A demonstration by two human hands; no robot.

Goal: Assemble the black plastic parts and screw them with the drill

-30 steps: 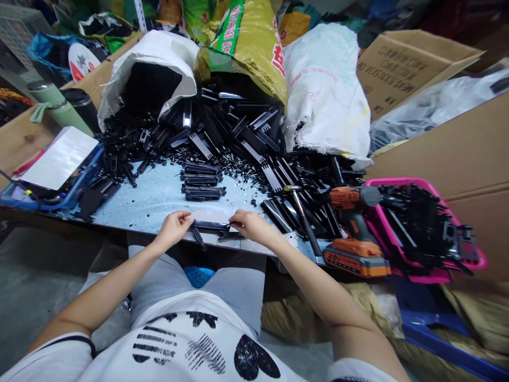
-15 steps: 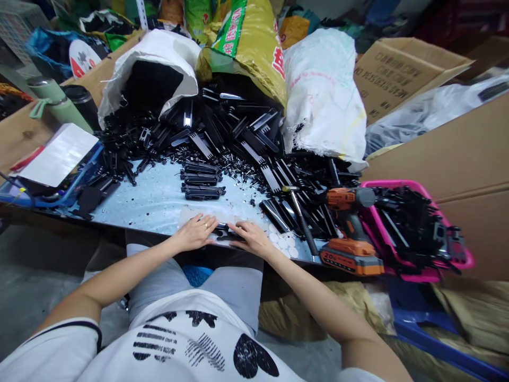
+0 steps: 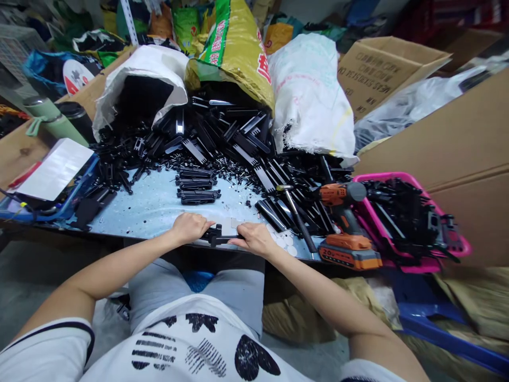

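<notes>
A long black plastic part (image 3: 216,236) with a raised crosspiece at its middle spans the gap between my hands at the table's front edge. My left hand (image 3: 191,227) is closed around its left end. At the other end, my right hand (image 3: 255,237) grips it with the thumb along the top. The fingers hide both ends. Just beyond lie several similar black assemblies (image 3: 199,196) in a neat row on the blue tabletop (image 3: 147,207). White round discs (image 3: 289,245) lie right of my right hand.
To the right are a hammer (image 3: 296,212), an orange cordless drill (image 3: 350,246) and a pink basket (image 3: 360,212) of black parts. Loose black parts and screws (image 3: 234,172) spill from sacks (image 3: 314,95) at the back. A blue tray (image 3: 85,183) stands left, near a green bottle (image 3: 55,122).
Both hands have gone from lying flat over the part to gripping its ends, and its middle now shows between them. The view has shifted slightly.
</notes>
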